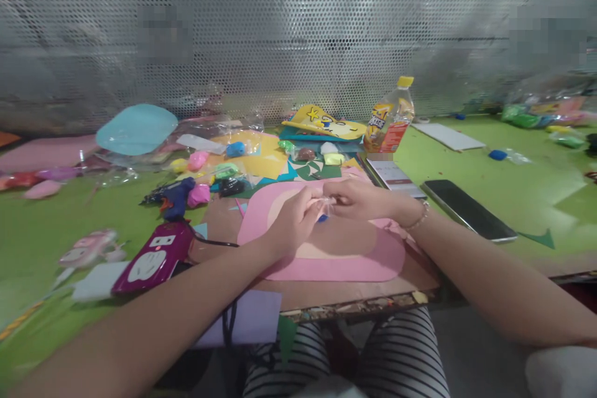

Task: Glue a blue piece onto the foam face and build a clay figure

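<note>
Over the middle of the pink foam sheet (pixel 354 261), both hands meet, forearms coming in from the lower corners and converging in a V. Left hand (pixel 293 221): wrist bent slightly up, fingers curled closed, thumb and forefinger pinched on one end of a small clear wrapper (pixel 328 203). Right hand (pixel 359 199): palm turned inward, fingers folded, fingertips pinched on the wrapper's other end; a thin bracelet (pixel 420 219) sits at that wrist. The wrapper is held just above the sheet, between the two sets of fingertips. A small blue piece (pixel 322 218) shows just below the pinch; whether it is inside the wrapper or lying on the sheet cannot be told. The foam sheet lies on brown cardboard (pixel 326 289) at the near edge of the green table (pixel 513 186). Left of the left forearm: a blue glue gun (pixel 175 199) and a purple case (pixel 152 258). Right of the right hand: a dark phone (pixel 469 208), flat; behind it, a yellow-capped bottle (pixel 389 117), tilted.
</note>
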`<move>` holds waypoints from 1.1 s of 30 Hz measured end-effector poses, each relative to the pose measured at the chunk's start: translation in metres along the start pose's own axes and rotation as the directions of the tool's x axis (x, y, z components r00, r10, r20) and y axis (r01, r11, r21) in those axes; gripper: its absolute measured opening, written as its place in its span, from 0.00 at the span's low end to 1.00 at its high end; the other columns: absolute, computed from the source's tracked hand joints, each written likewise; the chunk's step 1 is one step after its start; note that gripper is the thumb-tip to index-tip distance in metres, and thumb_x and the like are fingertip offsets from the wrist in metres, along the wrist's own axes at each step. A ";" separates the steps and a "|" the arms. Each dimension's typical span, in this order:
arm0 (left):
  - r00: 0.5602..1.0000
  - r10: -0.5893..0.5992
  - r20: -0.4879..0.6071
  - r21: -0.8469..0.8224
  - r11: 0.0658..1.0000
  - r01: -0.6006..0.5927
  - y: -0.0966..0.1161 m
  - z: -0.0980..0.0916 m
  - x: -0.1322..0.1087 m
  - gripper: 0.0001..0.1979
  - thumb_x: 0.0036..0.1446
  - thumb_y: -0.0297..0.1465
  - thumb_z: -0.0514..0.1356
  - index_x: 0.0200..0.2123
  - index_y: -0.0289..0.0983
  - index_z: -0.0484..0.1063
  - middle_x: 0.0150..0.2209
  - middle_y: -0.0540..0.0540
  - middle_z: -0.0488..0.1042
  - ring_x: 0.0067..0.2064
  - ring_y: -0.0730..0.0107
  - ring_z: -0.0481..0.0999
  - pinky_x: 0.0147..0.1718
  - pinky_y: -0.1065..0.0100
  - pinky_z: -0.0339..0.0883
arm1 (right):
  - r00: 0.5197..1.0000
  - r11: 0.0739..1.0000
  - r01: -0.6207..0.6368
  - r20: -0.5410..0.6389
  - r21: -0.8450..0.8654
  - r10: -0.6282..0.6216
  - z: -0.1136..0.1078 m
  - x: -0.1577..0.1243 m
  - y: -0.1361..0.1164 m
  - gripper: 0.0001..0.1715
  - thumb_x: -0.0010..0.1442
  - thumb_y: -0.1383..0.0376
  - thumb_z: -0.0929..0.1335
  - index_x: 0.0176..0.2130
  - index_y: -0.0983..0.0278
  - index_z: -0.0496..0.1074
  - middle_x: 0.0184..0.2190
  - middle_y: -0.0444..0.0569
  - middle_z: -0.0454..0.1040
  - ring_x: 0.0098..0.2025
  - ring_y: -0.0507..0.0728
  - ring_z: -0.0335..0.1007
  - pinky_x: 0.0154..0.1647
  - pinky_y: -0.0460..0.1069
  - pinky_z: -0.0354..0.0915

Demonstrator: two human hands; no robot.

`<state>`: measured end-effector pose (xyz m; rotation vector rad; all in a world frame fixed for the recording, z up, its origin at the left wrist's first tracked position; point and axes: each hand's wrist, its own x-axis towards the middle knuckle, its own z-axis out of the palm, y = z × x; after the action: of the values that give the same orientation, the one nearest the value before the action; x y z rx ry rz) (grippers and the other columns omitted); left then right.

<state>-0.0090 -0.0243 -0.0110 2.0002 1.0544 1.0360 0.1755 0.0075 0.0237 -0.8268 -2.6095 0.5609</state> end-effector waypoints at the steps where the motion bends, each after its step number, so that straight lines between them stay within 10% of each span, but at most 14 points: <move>1: 1.000 0.009 0.000 0.026 1.000 -0.009 0.000 -0.001 0.000 0.08 0.59 0.34 0.49 0.37 0.37 0.64 0.31 0.48 0.72 0.33 0.70 0.70 0.34 0.69 0.61 | 1.000 0.997 -0.006 0.001 0.075 0.006 -0.001 0.000 0.000 0.08 0.56 0.66 0.63 0.26 0.64 0.60 0.23 0.41 0.59 0.24 0.48 0.53 0.25 0.45 0.51; 8: 0.989 -0.090 -0.117 -0.048 0.995 0.084 -0.007 -0.002 0.004 0.08 0.59 0.36 0.49 0.36 0.39 0.63 0.31 0.51 0.70 0.32 0.71 0.70 0.31 0.70 0.62 | 0.912 0.636 0.020 -0.275 0.771 0.305 -0.012 0.000 0.020 0.19 0.59 0.57 0.64 0.23 0.62 0.54 0.15 0.35 0.49 0.16 0.45 0.40 0.17 0.44 0.40; 23: 0.977 -0.158 -0.146 -0.169 0.977 0.133 -0.006 0.001 0.005 0.09 0.59 0.38 0.51 0.37 0.39 0.63 0.28 0.52 0.68 0.25 0.76 0.66 0.23 0.74 0.58 | 0.845 0.350 -0.233 0.010 0.907 0.535 0.000 0.010 0.005 0.11 0.49 0.66 0.68 0.34 0.68 0.67 0.26 0.44 0.66 0.18 0.43 0.46 0.18 0.43 0.40; 33: 0.992 -0.090 -0.085 -0.020 0.996 0.088 -0.003 0.001 0.005 0.09 0.56 0.37 0.55 0.34 0.37 0.67 0.33 0.47 0.72 0.35 0.69 0.71 0.34 0.66 0.65 | 0.954 0.901 -0.259 -0.053 0.349 0.295 0.010 0.005 -0.006 0.24 0.55 0.48 0.64 0.23 0.65 0.62 0.21 0.40 0.59 0.23 0.47 0.52 0.22 0.45 0.48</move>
<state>-0.0075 -0.0187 -0.0124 1.8922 1.1660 1.0880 0.1645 0.0039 0.0190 -1.0829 -2.2217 0.9848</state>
